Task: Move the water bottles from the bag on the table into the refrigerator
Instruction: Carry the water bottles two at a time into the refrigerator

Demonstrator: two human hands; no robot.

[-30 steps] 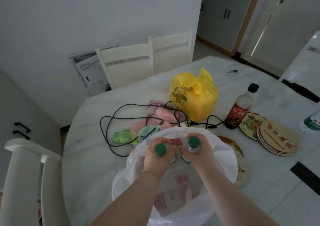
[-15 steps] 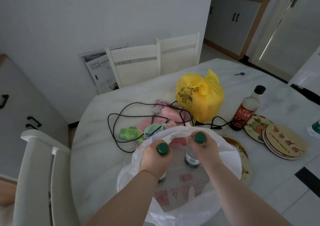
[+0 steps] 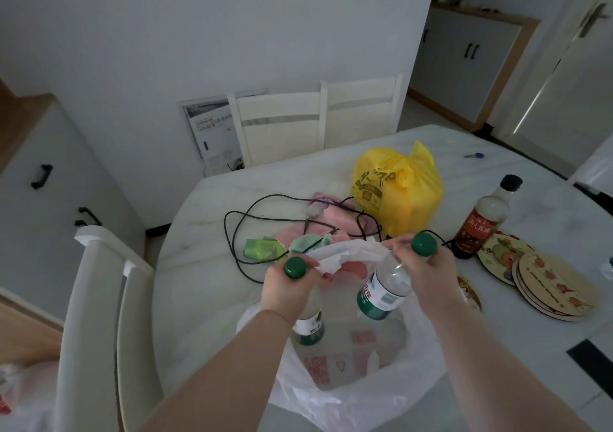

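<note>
each hand is clamped round a bottle's neck: left hand on the left bottle, right hand on the right bottle. both bottles hang at mid-frame with their bases over the open bag. the left bottle's long axis is near upright; the right one's base tilts toward frame left. a fold of the bag's rim lies between the hands and seems caught at the right fingers, so the lift likely needs to go straight up. the fridge is not plainly in view.
</note>
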